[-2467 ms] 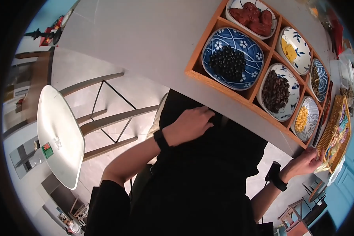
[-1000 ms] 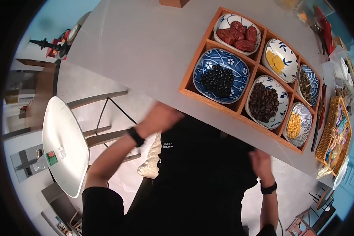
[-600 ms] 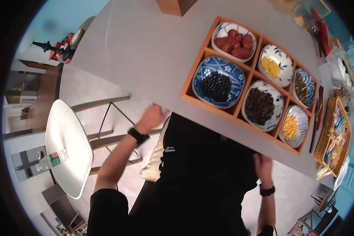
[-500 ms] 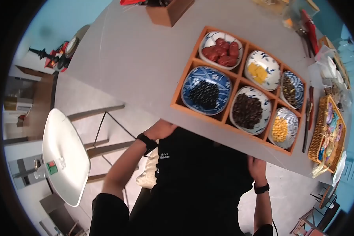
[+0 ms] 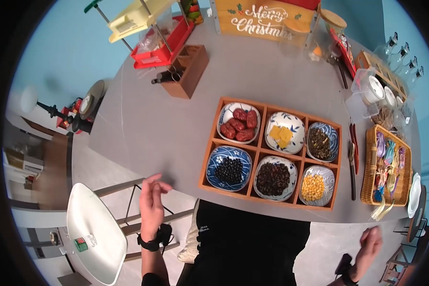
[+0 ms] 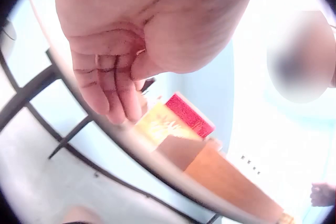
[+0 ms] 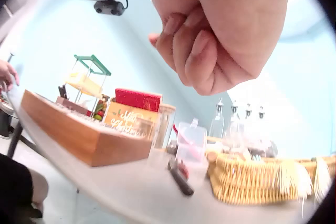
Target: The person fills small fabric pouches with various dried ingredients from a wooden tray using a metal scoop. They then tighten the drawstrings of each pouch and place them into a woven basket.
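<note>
My left hand (image 5: 152, 202) is raised beside the table's front left edge, fingers nearly straight, holding nothing. In the left wrist view its palm shows, with nothing in it. My right hand (image 5: 369, 245) hovers off the front right edge, below the wicker basket. In the right wrist view its fingers (image 7: 202, 56) are curled in toward the palm around nothing. Between the hands, a divided wooden tray (image 5: 267, 202) bears patterned bowls of red dates (image 5: 240, 125), yellow pieces (image 5: 281, 137), dried leafy bits (image 5: 319, 144), black beans (image 5: 229, 170), dark brown beans (image 5: 273, 179) and corn kernels (image 5: 313, 187).
Right of the tray lie dark slender tools (image 5: 352, 162) and a wicker basket (image 5: 367, 183) of coloured tassels. Behind stand a wooden box (image 5: 190, 78), a red tray rack (image 5: 159, 55), a Christmas box (image 5: 262, 24) and glass bottles (image 5: 391, 45). A white chair (image 5: 97, 238) is at left.
The view has shifted, showing more of the table's back. My left hand has risen off the table edge with its fingers up; my right hand has moved out to the right, away from the body.
</note>
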`<action>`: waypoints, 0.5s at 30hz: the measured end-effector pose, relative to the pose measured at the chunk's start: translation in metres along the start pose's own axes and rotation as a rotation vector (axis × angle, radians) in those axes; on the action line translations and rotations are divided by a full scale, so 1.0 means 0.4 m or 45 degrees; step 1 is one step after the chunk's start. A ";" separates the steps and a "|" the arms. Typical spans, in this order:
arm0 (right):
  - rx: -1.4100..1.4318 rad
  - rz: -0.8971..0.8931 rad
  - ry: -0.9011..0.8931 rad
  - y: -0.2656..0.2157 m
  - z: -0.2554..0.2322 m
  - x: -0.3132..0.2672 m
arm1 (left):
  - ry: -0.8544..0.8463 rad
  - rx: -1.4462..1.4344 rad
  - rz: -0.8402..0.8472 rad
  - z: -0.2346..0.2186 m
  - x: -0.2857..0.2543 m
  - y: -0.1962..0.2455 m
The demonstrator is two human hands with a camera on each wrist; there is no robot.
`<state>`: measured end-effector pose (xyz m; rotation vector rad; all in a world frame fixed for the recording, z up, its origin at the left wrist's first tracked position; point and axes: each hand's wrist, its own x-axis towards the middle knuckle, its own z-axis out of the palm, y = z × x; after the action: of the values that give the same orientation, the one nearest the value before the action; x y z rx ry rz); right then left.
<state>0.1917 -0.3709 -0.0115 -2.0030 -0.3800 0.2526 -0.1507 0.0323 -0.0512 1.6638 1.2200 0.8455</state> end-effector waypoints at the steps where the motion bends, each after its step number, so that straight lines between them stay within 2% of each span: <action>1: 0.038 -0.009 0.091 -0.078 0.041 0.031 | 0.037 -0.033 0.095 0.033 0.021 0.055; 2: 0.069 -0.010 0.178 -0.150 0.091 0.052 | 0.048 -0.034 0.101 0.041 0.048 0.086; 4: 0.028 -0.264 0.038 -0.220 0.156 0.113 | -0.201 -0.046 0.358 0.062 0.106 0.137; 5: 0.038 -0.283 0.052 -0.232 0.181 0.153 | -0.197 -0.055 0.366 0.091 0.139 0.170; 6: 0.050 -0.296 0.067 -0.230 0.205 0.178 | -0.202 -0.143 0.272 0.125 0.169 0.203; 7: -0.016 -0.297 -0.104 -0.218 0.187 0.213 | -0.204 -0.232 0.176 0.145 0.184 0.227; 8: -0.170 -0.262 -0.091 -0.210 0.183 0.226 | -0.200 -0.240 0.182 0.149 0.192 0.243; 10: -0.201 -0.236 -0.102 -0.238 0.205 0.210 | -0.318 -0.435 0.018 0.152 0.205 0.278; 11: -0.127 -0.281 -0.085 -0.223 0.217 0.197 | -0.355 -0.601 0.009 0.155 0.194 0.289; 12: -0.093 -0.311 -0.093 -0.201 0.217 0.186 | -0.349 -0.602 0.015 0.157 0.185 0.286; 14: -0.006 -0.227 0.038 -0.173 0.239 0.160 | -0.362 -0.605 0.087 0.160 0.188 0.254; 15: 0.010 -0.229 0.019 -0.145 0.237 0.153 | -0.380 -0.707 0.003 0.154 0.203 0.223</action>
<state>0.2074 -0.2453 -0.0023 -1.9477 -0.5453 0.1255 -0.0408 0.0829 0.0100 1.2770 0.6951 0.8101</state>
